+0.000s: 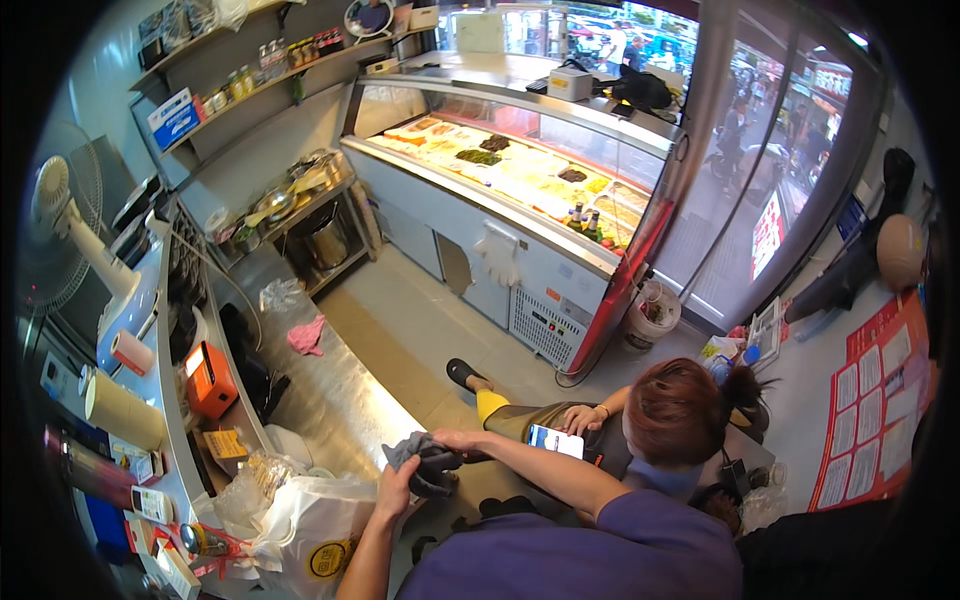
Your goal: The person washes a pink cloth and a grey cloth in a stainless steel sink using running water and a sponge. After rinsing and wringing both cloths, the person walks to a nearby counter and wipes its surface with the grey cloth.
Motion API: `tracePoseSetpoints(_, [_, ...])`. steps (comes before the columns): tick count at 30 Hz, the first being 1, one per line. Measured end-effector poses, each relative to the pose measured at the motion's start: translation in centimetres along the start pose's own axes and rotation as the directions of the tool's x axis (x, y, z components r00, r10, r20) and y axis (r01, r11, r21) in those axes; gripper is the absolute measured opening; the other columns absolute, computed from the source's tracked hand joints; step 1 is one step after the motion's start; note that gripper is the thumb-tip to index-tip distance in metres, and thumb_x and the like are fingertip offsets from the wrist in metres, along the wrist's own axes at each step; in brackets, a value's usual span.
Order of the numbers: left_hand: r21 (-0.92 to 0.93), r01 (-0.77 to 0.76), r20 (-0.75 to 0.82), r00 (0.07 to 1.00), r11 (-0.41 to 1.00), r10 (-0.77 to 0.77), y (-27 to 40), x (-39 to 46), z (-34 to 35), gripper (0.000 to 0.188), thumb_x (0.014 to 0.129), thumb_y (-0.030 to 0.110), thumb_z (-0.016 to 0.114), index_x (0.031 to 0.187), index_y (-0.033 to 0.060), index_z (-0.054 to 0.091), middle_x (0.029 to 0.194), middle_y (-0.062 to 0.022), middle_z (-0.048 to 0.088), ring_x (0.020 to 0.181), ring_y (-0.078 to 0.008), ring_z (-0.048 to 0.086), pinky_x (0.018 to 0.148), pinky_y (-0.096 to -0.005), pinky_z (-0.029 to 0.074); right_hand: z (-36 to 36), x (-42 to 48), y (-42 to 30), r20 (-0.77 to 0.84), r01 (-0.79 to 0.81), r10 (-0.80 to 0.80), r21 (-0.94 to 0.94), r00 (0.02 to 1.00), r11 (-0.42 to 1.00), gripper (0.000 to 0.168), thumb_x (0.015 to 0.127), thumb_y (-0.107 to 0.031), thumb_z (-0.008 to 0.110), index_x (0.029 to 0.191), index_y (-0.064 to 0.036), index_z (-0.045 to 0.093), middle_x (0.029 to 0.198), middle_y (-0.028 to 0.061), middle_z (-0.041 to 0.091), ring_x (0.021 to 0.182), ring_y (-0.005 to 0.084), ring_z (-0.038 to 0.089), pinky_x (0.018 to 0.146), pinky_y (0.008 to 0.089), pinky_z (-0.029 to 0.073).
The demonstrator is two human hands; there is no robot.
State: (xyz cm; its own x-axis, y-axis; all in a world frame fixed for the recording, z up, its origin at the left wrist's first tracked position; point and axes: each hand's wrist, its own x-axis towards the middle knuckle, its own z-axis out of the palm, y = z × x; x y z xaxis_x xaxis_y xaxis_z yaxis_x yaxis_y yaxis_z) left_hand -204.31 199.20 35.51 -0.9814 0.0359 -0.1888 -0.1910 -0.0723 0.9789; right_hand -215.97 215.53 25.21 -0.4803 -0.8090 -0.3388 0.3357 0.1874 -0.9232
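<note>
A dark grey cloth [429, 465] is bunched between my two hands, just off the near edge of the stainless steel worktop [349, 390]. My left hand [397, 481] grips its left side, thumb on top. At the cloth's upper right, my right hand [456, 441] has hold of it, with the fingers partly hidden. A crumpled pink cloth [306, 335] lies farther along the worktop, near a clear plastic bag [282, 295]. Close to my left forearm stands a white plastic carrier bag [311, 525] with a round yellow and black print.
A seated person [679, 420] holds a smartphone [556, 441] close to my right arm. A glass-fronted food display counter [480, 210] stands across the floor, a white bucket [651, 315] at its right end. On the left shelf are an electric fan [82, 225] and paper rolls [124, 412].
</note>
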Motion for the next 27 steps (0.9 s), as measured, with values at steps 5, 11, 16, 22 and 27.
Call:
tracePoseSetpoints(5, [-0.097, 0.035, -0.04, 0.998, 0.995, -0.039, 0.3, 0.7, -1.8, 0.036, 0.092, 0.021, 0.051, 0.119, -0.0023, 0.054, 0.113, -0.0084, 0.059, 0.104, -0.0173, 0.055, 0.092, -0.0291, 0.041, -0.4, -1.0, -1.8, -0.198, 0.266, -0.211, 0.32, 0.957, 0.909, 0.028, 0.091, -0.023, 0.058, 0.111, -0.004, 0.063, 0.098, -0.0003, 0.064, 0.088, 0.0083, 0.058, 0.079, 0.024, 0.046])
tracePoseSetpoints(11, [0.036, 0.064, -0.1, 0.993, 0.997, -0.06, -2.6, 0.7, -5.0, 0.028, 0.092, 0.016, 0.051, 0.114, -0.0011, 0.056, 0.104, -0.0069, 0.061, 0.093, -0.0162, 0.057, 0.084, -0.0297, 0.044, -3.3, -3.5, -8.4, -0.455, 0.462, -0.515, -0.232, 0.726, 0.856, 0.03, 0.078, -0.028, 0.072, 0.088, -0.002, 0.064, 0.079, 0.0042, 0.063, 0.072, 0.0112, 0.056, 0.063, 0.0289, 0.044])
tracePoseSetpoints(16, [0.061, -0.204, -0.333, 0.918, 0.977, 0.213, -1.2, 2.5, -5.1, 0.025, 0.092, 0.008, 0.045, 0.115, 0.0006, 0.053, 0.104, -0.006, 0.059, 0.092, -0.0156, 0.057, 0.08, -0.0297, 0.046, -2.6, -5.7, -13.6, -0.545, 0.386, -0.764, -0.66, 0.346, 0.645, 0.035, 0.075, -0.03, 0.074, 0.078, 0.002, 0.059, 0.067, 0.0122, 0.056, 0.06, 0.0189, 0.052, 0.059, 0.0323, 0.043])
tracePoseSetpoints(22, [0.231, -0.407, -0.684, 0.579, 0.884, 0.445, 3.7, 4.7, -4.9, 0.034, 0.094, 0.013, 0.043, 0.124, -0.0029, 0.042, 0.116, -0.0117, 0.05, 0.105, -0.02, 0.049, 0.095, -0.0319, 0.038, 0.2, -5.9, -17.6, -0.54, 0.505, -0.757, -0.568, 0.367, 0.65, 0.033, 0.082, -0.03, 0.069, 0.08, 0.001, 0.057, 0.065, 0.0162, 0.053, 0.058, 0.0169, 0.048, 0.055, 0.0327, 0.041])
tracePoseSetpoints(27, [0.072, -0.555, -0.766, 0.501, 0.828, 0.403, 4.3, 7.2, -3.2, 0.032, 0.097, 0.024, 0.038, 0.119, 0.0011, 0.046, 0.114, -0.0113, 0.05, 0.105, -0.0232, 0.049, 0.091, -0.0348, 0.041, 8.9, -8.3, -19.7, -0.061, 0.713, -0.841, -0.5, 0.537, 0.492, 0.035, 0.084, -0.032, 0.065, 0.077, 0.001, 0.056, 0.064, 0.0157, 0.052, 0.059, 0.0186, 0.05, 0.055, 0.0361, 0.04])
